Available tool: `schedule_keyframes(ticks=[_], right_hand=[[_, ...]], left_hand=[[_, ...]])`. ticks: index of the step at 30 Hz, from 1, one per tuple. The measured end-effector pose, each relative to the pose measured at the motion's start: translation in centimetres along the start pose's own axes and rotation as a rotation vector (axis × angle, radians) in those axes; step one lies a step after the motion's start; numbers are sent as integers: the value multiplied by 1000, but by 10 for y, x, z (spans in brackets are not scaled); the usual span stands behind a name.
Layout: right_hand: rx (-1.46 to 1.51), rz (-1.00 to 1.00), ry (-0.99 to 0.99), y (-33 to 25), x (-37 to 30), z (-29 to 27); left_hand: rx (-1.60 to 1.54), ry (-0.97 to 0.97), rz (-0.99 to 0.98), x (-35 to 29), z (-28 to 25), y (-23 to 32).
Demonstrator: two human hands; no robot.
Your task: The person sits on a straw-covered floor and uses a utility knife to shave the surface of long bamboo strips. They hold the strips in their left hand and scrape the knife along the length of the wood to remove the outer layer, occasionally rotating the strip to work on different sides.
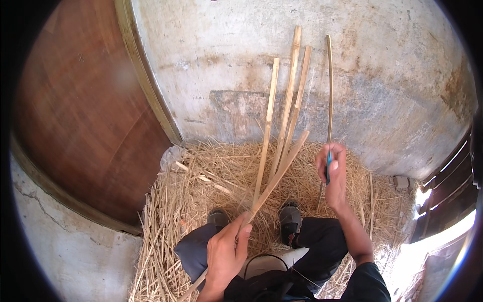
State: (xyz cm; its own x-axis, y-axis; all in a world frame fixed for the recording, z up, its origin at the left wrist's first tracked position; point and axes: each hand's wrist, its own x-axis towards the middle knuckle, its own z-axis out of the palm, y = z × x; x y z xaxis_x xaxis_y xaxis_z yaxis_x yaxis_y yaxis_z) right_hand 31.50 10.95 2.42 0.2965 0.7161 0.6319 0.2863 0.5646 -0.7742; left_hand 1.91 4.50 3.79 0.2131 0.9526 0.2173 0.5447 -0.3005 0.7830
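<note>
Closest to my camera is a black sleeve [366,286] at the near right, with dark trousers [322,246] beside it, knees apart. Left hand [226,251] is pretty much closed, fingers curled around a pale strip [279,177]. That strip slants from the near left, through the grip, up to the far right, ending in midscene in front of the wall [392,100].

Right hand [333,168] is over to the right, a bit farther out, fingers wrapped around a teal tool [329,167]. It's a little blurry on my feed, so I can't make out a blade. A thin stick [330,85] lines up with that hand and stands tall against the wall; can't tell if the fingers touch it.

Between the hands, farther off, I've got three more strips [268,116] standing tilted in front of the wall. Shavings [171,226] cover the floor all around both shoes [290,224]. Far left there's a brown door [90,110], and dark slats [448,201] on the right.
</note>
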Motion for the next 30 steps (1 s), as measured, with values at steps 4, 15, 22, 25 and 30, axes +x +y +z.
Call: schedule_keyframes(ticks=[4, 15, 22, 25, 30], right_hand=[[-263, -264, -365, -2, -24, 1], [-514, -396, -613, -39, -46, 39], [-554, -400, -592, -38, -48, 46], [-548, -401, -576, -36, -47, 49], [-548, -401, -592, -36, -46, 53]], left_hand=[[-76, 1, 6, 1, 6, -1], [-194, -69, -4, -1, 12, -2], [-72, -41, -14, 1, 19, -5], [-13, -6, -46, 3, 22, 0], [50, 22, -37, 3, 29, -2]])
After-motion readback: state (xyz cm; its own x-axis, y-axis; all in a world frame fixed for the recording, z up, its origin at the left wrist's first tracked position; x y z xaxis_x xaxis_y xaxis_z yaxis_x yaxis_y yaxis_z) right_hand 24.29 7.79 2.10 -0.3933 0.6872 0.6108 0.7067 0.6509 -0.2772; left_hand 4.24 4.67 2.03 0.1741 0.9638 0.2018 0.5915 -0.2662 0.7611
